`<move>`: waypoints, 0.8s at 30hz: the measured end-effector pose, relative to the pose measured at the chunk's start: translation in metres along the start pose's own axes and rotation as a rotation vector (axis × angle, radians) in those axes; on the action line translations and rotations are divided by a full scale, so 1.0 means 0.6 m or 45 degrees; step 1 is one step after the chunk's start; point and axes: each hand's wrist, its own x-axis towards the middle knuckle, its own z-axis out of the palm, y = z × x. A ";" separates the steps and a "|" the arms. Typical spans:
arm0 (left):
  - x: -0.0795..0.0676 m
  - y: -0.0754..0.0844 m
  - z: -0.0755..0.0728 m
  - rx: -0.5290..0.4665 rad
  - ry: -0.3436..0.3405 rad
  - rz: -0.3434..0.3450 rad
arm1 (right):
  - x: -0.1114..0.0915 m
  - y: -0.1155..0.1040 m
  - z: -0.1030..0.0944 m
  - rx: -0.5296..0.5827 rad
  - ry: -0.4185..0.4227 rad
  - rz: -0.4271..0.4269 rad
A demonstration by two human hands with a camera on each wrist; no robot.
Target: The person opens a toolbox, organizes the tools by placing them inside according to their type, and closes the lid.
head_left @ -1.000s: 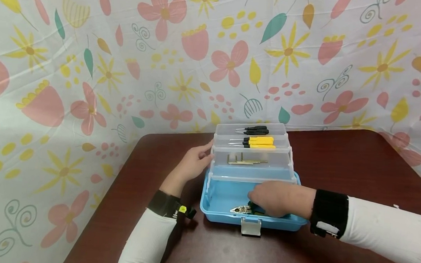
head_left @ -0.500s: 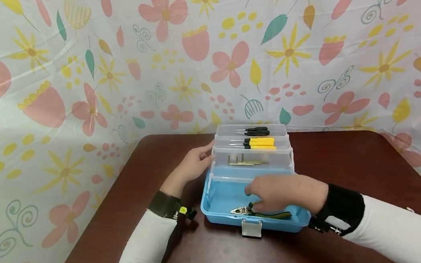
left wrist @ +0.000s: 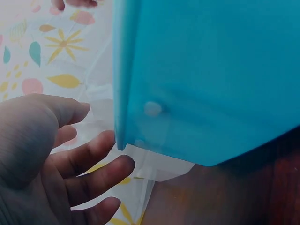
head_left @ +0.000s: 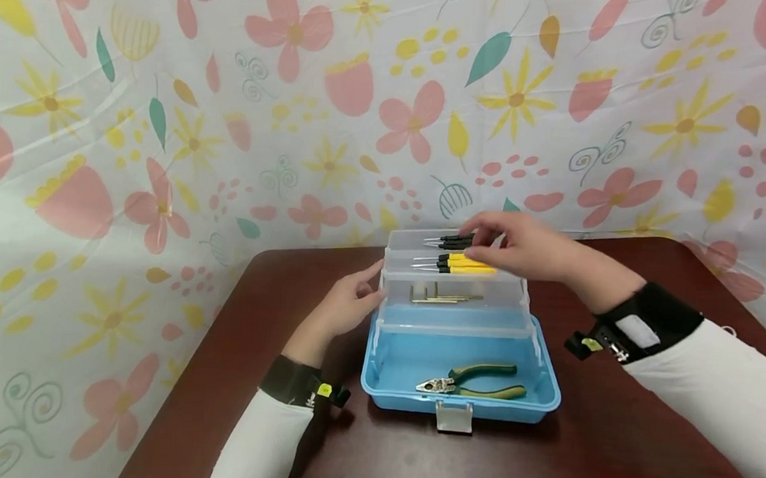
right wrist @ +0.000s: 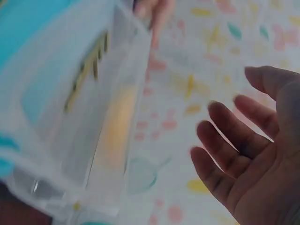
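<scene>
A light-blue toolbox (head_left: 406, 400) stands opened, its clear tiered trays (head_left: 389, 294) raised toward the back. Combination pliers (head_left: 438, 385) with green handles lie on the box floor. Several L-shaped hex keys (head_left: 448, 299) rest in the lower tray. Higher up lie yellow-handled screwdrivers (head_left: 470, 269) and black-handled screwdrivers (head_left: 450, 241). My left hand (head_left: 346, 302) has its fingertips at the left side of the trays; the left wrist view shows its fingers loosely bent. Over the upper trays hovers my right hand (head_left: 521, 247), fingers relaxed and apart, partly covering the screwdriver handles; it holds nothing.
The box sits on a dark reddish-brown table (head_left: 402, 467), its latch (head_left: 454, 417) hanging down at the front. A flower-patterned cloth (head_left: 233, 113) hangs close behind the table and along its left side.
My right hand has left the pliers in the box, rising and moving back over the upper trays. The pliers now show fully, handles spread. My left hand keeps its place beside the trays.
</scene>
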 end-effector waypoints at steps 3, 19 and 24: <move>-0.011 -0.004 0.001 0.031 0.006 -0.034 | 0.002 0.040 -0.011 0.041 0.097 0.127; -0.107 -0.028 0.019 -0.301 -0.075 -0.098 | 0.003 0.227 0.035 0.330 0.109 0.716; -0.126 -0.030 0.024 -0.366 -0.148 -0.137 | 0.001 0.255 0.062 0.457 0.063 0.788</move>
